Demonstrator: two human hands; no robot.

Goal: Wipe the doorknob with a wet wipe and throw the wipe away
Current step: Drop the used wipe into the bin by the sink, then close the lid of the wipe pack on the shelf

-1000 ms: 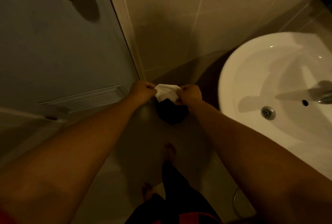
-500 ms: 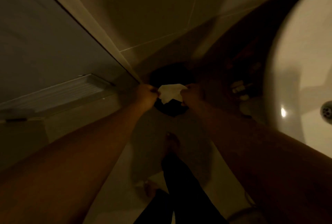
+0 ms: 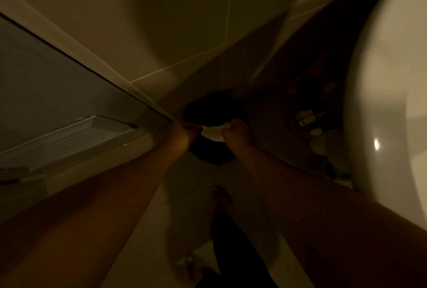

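We take the dark bin point(image 3: 215, 112) on the floor as our landmark — a black, round-mouthed shape in the corner where the tiled wall point(image 3: 184, 21) meets the door frame point(image 3: 92, 56). Directly over its opening we hold the white wet wipe point(image 3: 213, 131), stretched between both hands and not yet let go. Our left hand point(image 3: 182, 136) sits at the bin's left edge, fingertips pressed together on the wipe's left end; our right hand point(image 3: 238, 135) sits at the bin's right edge, pinching the other end the same way. The wipe sags a little between the two grips.

Left of the bin runs the grey door point(image 3: 57, 93) with its louvred vent panel point(image 3: 69, 135) low down. The doorknob is outside our view. Right of the bin, past a dim clutter of small items we cannot make out, bulges the white washbasin point(image 3: 388, 102). Below the bin — nearer to us — a bare foot point(image 3: 221, 199) stands on the pale floor point(image 3: 143, 253).
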